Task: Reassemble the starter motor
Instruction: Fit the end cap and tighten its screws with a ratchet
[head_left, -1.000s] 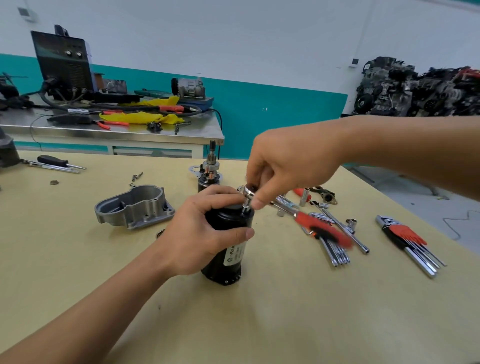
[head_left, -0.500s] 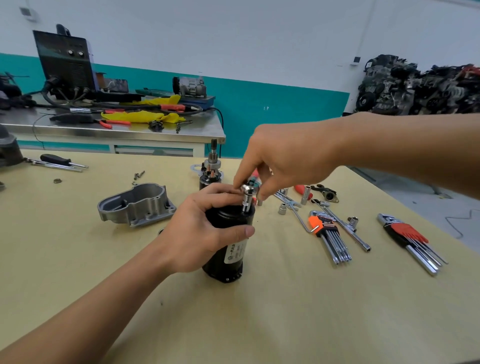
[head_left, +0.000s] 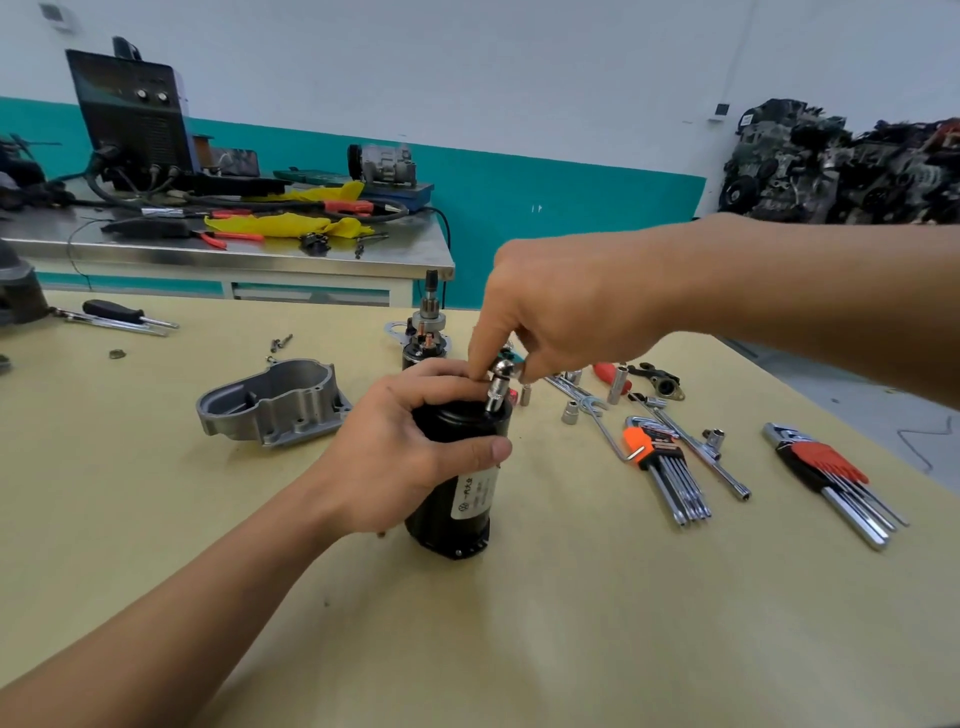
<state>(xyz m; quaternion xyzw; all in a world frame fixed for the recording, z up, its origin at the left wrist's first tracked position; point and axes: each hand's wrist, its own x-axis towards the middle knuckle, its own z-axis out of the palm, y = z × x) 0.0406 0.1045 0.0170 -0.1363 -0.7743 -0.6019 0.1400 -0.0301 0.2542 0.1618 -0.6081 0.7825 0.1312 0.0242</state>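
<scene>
A black cylindrical starter motor body (head_left: 457, 499) with a white label stands upright on the yellow table (head_left: 571, 623). My left hand (head_left: 395, 452) grips it round the upper part. On its top edge stands a small chrome socket tool (head_left: 498, 387), upright. My right hand (head_left: 561, 317) comes from the right and pinches the head of that tool between fingers and thumb. Behind the motor stands the solenoid and pinion assembly (head_left: 427, 332). A grey cast aluminium end housing (head_left: 275, 397) lies open side up to the left.
Right of the motor lie loose sockets (head_left: 570, 413), an orange-held hex key set (head_left: 665, 467), a T-bar driver (head_left: 696, 449) and a red-held hex key set (head_left: 836, 478). A screwdriver (head_left: 124, 314) and screws (head_left: 280, 343) lie at the far left. A steel bench (head_left: 234, 254) with equipment stands behind.
The red-handled ratchet that swung out to the right a second ago has come round behind my right hand. The socket tool now stands upright on the motor. My left hand kept its grip.
</scene>
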